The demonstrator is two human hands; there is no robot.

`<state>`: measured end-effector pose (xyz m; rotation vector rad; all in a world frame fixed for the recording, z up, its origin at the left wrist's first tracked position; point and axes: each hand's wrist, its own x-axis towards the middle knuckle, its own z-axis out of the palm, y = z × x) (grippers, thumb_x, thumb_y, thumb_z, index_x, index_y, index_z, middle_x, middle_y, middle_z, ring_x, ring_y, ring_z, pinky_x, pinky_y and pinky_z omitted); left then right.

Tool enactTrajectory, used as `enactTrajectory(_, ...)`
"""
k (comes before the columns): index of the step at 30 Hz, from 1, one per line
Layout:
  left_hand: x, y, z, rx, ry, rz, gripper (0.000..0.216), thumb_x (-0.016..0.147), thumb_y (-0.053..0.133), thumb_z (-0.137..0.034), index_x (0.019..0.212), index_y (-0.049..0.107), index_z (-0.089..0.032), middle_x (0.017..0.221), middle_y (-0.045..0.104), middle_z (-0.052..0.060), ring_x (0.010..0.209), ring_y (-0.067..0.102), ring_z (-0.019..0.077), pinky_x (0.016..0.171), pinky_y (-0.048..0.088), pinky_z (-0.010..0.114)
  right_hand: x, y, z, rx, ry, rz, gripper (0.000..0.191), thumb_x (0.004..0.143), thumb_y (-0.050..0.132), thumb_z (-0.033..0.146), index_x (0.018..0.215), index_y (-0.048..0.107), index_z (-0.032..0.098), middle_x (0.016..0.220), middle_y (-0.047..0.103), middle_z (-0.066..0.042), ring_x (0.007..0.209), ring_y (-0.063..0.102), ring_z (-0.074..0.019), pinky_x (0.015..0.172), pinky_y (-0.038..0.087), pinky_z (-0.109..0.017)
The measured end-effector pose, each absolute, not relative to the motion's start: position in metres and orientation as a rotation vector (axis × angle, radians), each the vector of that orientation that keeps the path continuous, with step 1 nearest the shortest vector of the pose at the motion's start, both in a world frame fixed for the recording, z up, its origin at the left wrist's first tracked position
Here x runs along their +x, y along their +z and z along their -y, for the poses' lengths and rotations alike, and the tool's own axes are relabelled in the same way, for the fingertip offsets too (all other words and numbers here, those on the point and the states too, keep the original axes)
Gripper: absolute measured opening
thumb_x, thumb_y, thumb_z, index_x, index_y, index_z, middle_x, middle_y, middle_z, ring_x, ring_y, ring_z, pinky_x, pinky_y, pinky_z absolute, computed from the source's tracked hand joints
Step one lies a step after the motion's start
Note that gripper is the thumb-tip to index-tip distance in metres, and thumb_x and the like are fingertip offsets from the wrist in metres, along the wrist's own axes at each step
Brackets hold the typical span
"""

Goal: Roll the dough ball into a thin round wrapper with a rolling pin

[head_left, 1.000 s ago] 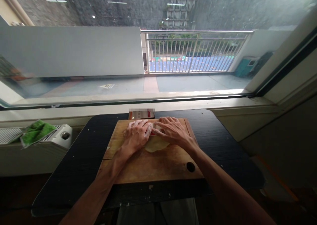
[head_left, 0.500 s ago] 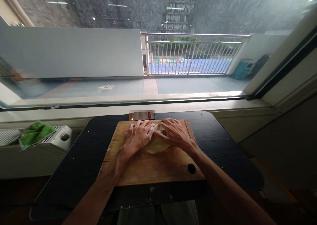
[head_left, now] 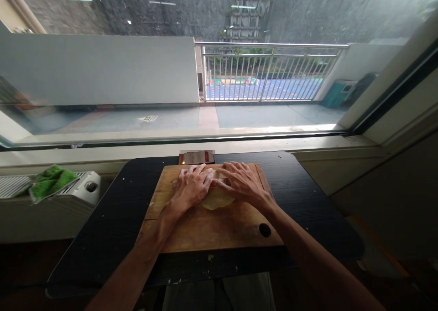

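A pale flat piece of dough (head_left: 216,201) lies on a wooden cutting board (head_left: 212,226) on a black table (head_left: 112,224). My left hand (head_left: 192,185) and my right hand (head_left: 239,181) lie side by side on the far part of the dough, fingers stretched forward and flat, dusted with flour. Between them a small red and pale bit (head_left: 216,181) shows; I cannot make out what it is. The hands hide most of the dough's far half.
A small reddish box (head_left: 196,157) stands at the table's far edge, by the window sill. At the left, a green cloth (head_left: 51,179) lies on a white appliance (head_left: 68,197). The board has a round hole (head_left: 263,230) near its right front corner.
Both hands stay pressed on the dough and have shifted only slightly; the view moved a little.
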<state>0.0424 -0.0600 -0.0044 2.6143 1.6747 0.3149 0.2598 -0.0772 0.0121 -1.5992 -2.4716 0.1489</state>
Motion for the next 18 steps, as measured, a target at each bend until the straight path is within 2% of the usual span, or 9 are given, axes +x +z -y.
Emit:
enactTrajectory(4,0.039,-0.002,0.06,2.618,0.272,-1.618,0.051,0.118,0.035,-0.045,0.151,0.071,-0.031,0.169,0.062,0.006,0.152,0.058,0.0313,0.124,0.049,0.055,0.262,0.0,0.08,-1.62,0.107,2.456,0.053,0.122,0.036,0.048,0.168,0.057,0.028,0.165,0.064,-0.011,0.149,0.058,-0.0327,0.132,0.037,-0.059)
enactTrajectory(6,0.038,-0.003,0.062,2.621,0.252,-1.591,0.051,0.118,0.035,-0.044,0.151,0.071,-0.03,0.17,0.061,0.006,0.155,0.056,0.0313,0.126,0.048,0.056,0.262,-0.01,0.085,-1.633,0.088,2.432,0.052,0.122,0.038,0.041,0.169,0.056,0.029,0.172,0.058,-0.01,0.158,0.052,-0.0319,0.134,0.037,-0.056)
enactTrajectory(9,0.034,-0.007,0.068,2.621,0.276,-1.602,0.052,0.118,0.034,-0.043,0.154,0.069,-0.03,0.172,0.058,0.007,0.16,0.052,0.0305,0.128,0.047,0.056,0.262,-0.021,0.096,-1.689,0.075,2.365,0.054,0.122,0.039,0.045,0.17,0.055,0.027,0.177,0.052,-0.01,0.165,0.045,-0.031,0.136,0.037,-0.054)
enactTrajectory(14,0.011,-0.015,0.075,2.676,0.365,-1.584,0.054,0.118,0.031,-0.042,0.161,0.062,-0.027,0.173,0.057,0.006,0.164,0.048,0.0253,0.133,0.041,0.047,0.262,-0.019,0.111,-1.599,0.007,2.41,0.063,0.122,0.037,0.05,0.175,0.046,0.018,0.183,0.04,-0.013,0.171,0.035,-0.0276,0.142,0.026,-0.051)
enactTrajectory(18,0.002,-0.018,0.067,2.664,0.376,-1.658,0.054,0.118,0.033,-0.041,0.158,0.065,-0.026,0.171,0.059,0.006,0.166,0.046,0.0281,0.132,0.042,0.05,0.26,-0.014,0.108,-1.617,-0.005,2.407,0.062,0.122,0.035,0.048,0.177,0.043,0.018,0.183,0.04,-0.013,0.171,0.034,-0.0286,0.142,0.023,-0.054)
